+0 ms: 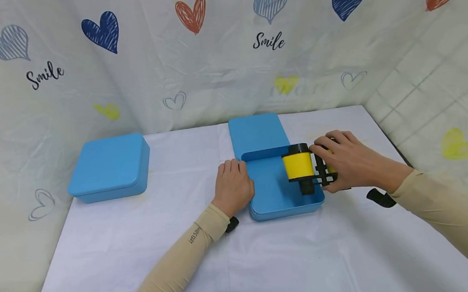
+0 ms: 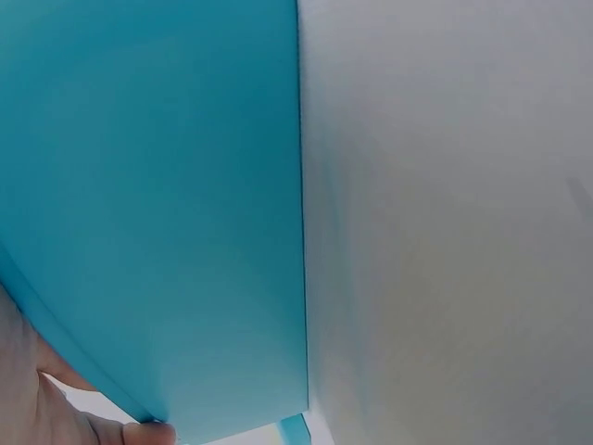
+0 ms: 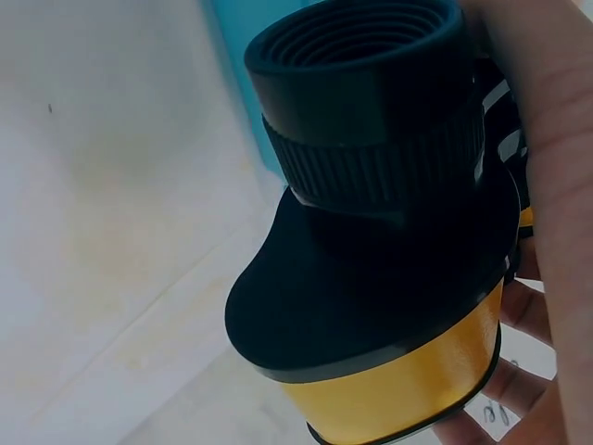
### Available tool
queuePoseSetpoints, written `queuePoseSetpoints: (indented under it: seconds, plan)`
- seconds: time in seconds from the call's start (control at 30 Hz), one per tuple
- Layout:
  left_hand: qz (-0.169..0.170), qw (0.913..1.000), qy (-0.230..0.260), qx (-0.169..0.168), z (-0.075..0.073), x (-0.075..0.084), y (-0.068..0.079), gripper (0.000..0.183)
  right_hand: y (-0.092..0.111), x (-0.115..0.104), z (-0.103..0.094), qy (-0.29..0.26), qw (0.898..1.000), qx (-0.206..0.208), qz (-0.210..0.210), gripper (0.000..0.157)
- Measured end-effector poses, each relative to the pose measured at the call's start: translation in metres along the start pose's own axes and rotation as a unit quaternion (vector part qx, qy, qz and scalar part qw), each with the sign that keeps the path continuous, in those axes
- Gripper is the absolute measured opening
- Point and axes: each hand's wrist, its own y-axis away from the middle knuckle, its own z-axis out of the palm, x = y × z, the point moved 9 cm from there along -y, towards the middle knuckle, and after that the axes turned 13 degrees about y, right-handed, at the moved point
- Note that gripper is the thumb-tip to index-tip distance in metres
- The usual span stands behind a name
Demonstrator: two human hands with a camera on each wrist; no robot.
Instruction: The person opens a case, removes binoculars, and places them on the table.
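Note:
An open blue case (image 1: pixel 286 211) stands on the white tabletop, its lid (image 1: pixel 257 132) folded back at the far side. My left hand (image 1: pixel 234 185) grips the case's left wall, fingers bent over the rim. In the left wrist view the thumb and the side of the hand lie along the edge of the blue wall (image 2: pixel 185 232). Over the right part of the case, my right hand (image 1: pixel 353 166) holds yellow-and-black binoculars (image 1: pixel 297 165) by one barrel, eyepieces toward me. The right wrist view shows one eyepiece (image 3: pixel 361 120) close up, with fingers wrapped behind the barrel.
A second blue case (image 1: pixel 109 167), closed, sits at the back left of the table. Behind the table hangs a pale curtain (image 1: pixel 228 68) printed with hearts and "Smile". Dark devices (image 1: pixel 380 197) show under the wrists.

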Motion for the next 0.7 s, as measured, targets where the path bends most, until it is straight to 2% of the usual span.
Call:
queuePoseSetpoints:
  seconds: [0.33, 0.7]
  plan:
    - [-0.002, 1.0000, 0.002, -0.006, 0.001, -0.001, 0.000, 0.012, 0.006, 0.014, 0.001, -0.002, 1.000, -0.008, 0.015, 0.103]
    - [-0.005, 0.9999, 0.003, -0.012, 0.001, -0.002, -0.001, 0.012, 0.016, 0.033, 0.007, -0.014, 0.998, -0.028, 0.052, 0.100]
